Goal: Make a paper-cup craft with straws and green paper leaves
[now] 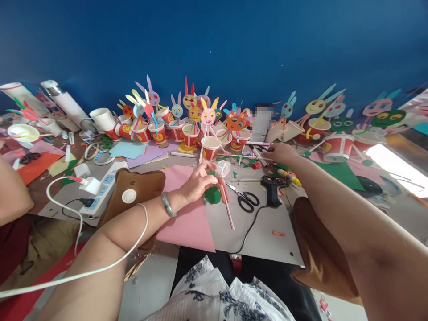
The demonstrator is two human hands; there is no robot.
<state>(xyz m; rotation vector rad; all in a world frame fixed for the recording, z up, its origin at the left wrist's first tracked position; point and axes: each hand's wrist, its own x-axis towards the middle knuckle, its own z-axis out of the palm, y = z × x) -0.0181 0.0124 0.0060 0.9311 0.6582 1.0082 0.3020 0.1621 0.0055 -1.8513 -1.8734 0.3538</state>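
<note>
My left hand (200, 180) is over the table's middle, thumb and fingers curled together. A narrow pink strip (230, 215) runs down from its fingertips and appears pinched there. Just beyond the fingers is a clear tape roll (223, 168). Underneath lie a green paper circle (212, 195) and a large pink sheet (185, 214). Black-handled scissors (247, 201) lie to the right, beside a black glue gun (271, 191). My right hand (281, 153) reaches to the back right, close to a white pen (259, 143); its fingertips are small and partly hidden among the clutter.
Paper cups with paper rabbit figures (210, 147) line the blue wall. At left are a power strip (109, 185), a brown cushion (135, 191) and coloured paper (129, 150). A white cable (110, 266) crosses my left arm. Another person's arm (13, 191) shows far left.
</note>
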